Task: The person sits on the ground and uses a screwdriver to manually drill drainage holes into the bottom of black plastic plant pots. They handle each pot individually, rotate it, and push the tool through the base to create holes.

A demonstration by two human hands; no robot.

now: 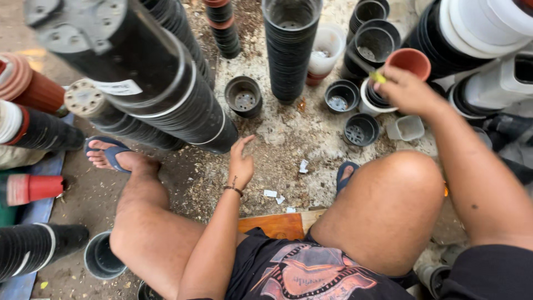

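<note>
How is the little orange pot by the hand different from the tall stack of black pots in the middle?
The orange pot is a single terracotta-coloured pot; the tall stack is many black pots nested together. The orange pot is short, the stack rises high. The right hand is at the orange pot; no hand touches the stack. Both stand upright with round, open tops.

Soft even daylight, faint shadows, sharp centre, wide-angle edge stretch.
</note>
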